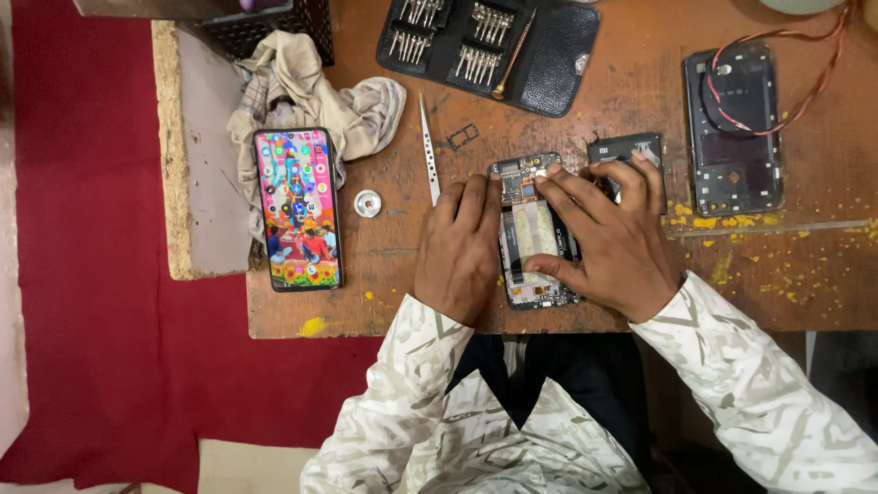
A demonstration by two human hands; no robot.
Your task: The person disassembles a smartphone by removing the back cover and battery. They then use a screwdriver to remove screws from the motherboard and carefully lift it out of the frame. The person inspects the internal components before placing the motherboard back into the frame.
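Left hand [460,247], right hand [611,240] flat, fingers spread, grasping nothing, covering opened phone [535,229]; its edges hidden.

Opened phone [533,229] – left edge under left hand [460,247], right side under right hand [611,240]. Screwdriver kit [489,46] cut by top edge – bit tips too small to tell.

opened phone [533,229] under both hands | tweezers [428,151] just left | battery [626,149] apparently behind-right | lit phone [297,209] far left
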